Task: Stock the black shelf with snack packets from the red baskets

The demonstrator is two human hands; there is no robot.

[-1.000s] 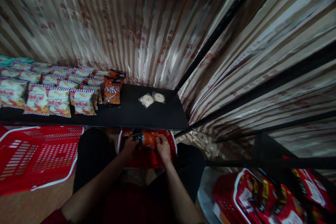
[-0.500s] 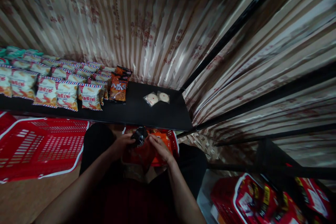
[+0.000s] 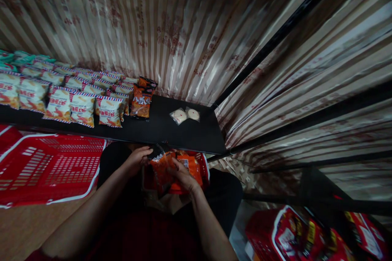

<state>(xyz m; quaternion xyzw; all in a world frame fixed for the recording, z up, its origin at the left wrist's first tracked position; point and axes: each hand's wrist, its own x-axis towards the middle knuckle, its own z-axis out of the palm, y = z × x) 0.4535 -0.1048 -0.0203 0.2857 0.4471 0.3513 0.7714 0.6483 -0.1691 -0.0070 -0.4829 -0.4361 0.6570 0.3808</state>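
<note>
Between my two hands is an orange and black snack bag [image 3: 161, 166], above a red basket [image 3: 206, 170] at my knees. My left hand [image 3: 141, 158] is closed on the bag's dark upper left corner. On its right side my right hand [image 3: 183, 174] grips the bag, fingers partly behind it. More orange packets [image 3: 191, 165] lie in the basket under my hands. A similar orange snack bag [image 3: 141, 102] stands on the black shelf [image 3: 183, 136], beside rows of white snack bags [image 3: 82, 109]. Two round pale items in clear wrappers [image 3: 185, 115] lie farther right.
A red basket with a white rim [image 3: 67, 167] stands to my left. Red packages [image 3: 309, 232] fill another basket at lower right. Dark metal bars [image 3: 275, 134] cross in front of a striped curtain [image 3: 171, 36] on the right.
The snack bag has turned so that its orange printed face shows, where mostly its black end showed before. My left hand has moved slightly up and left. The view has shifted slightly.
</note>
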